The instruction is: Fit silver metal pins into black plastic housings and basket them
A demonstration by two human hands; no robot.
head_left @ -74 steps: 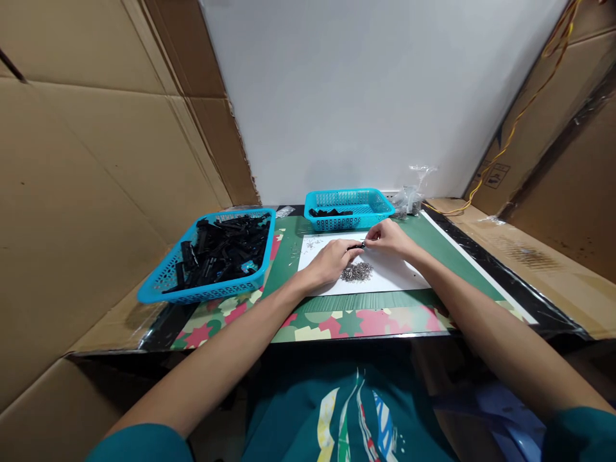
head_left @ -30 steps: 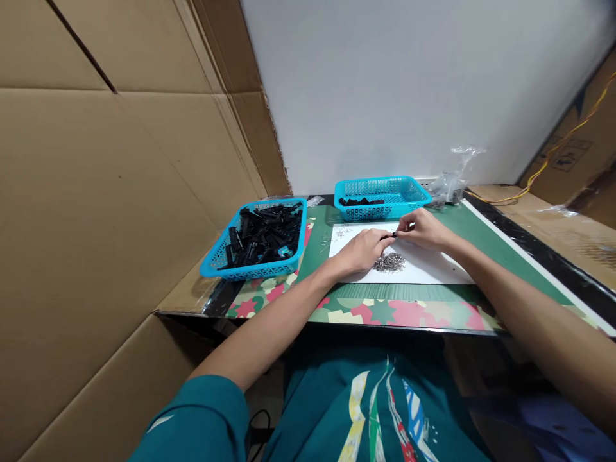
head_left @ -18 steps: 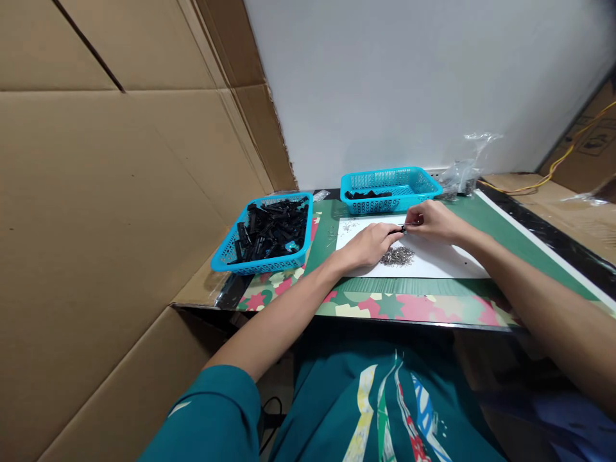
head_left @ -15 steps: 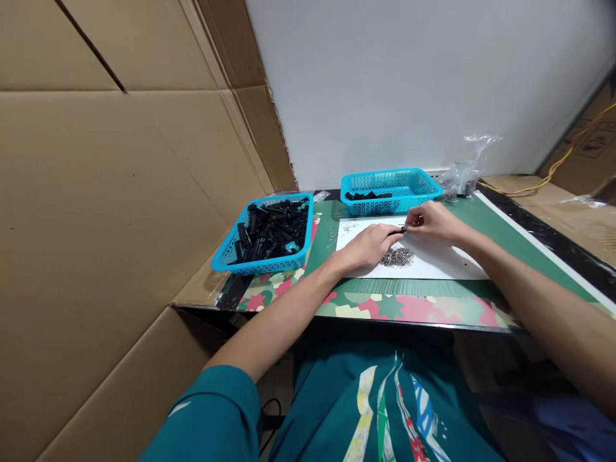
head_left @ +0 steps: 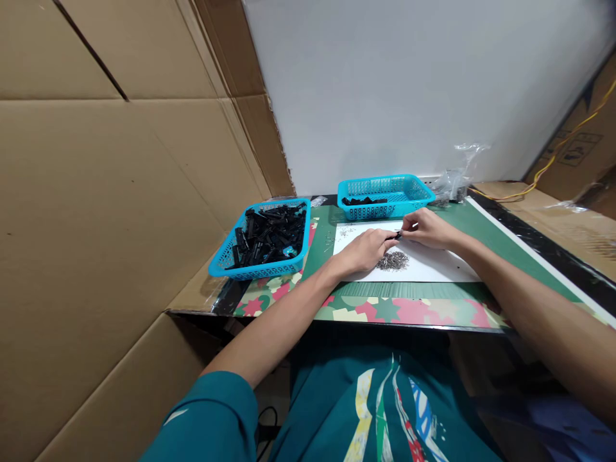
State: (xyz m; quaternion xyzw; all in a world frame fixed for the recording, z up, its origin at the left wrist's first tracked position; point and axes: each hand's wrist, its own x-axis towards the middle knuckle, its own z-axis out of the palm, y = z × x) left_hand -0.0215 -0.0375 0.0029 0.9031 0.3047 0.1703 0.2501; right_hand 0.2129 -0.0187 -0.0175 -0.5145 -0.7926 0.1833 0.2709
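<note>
My left hand (head_left: 367, 249) grips a part (head_left: 393, 237), my right hand (head_left: 428, 229) pinched narrow at its end. The worktop's (head_left: 500, 247) left-edge basket (head_left: 285, 265) is heaped, the far-edge basket (head_left: 409, 208) sparse.

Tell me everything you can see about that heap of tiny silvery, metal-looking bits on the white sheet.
The heap of tiny silvery bits is low, loose and roughly oval, its many thin pieces tangled at all angles with a ragged edge. They look like shiny metal, too small for their exact shape to show. It lies on the flat white sheet, nearer the person than the fingertips. The bare left hand is close beside it; whether they touch is unclear.
</note>
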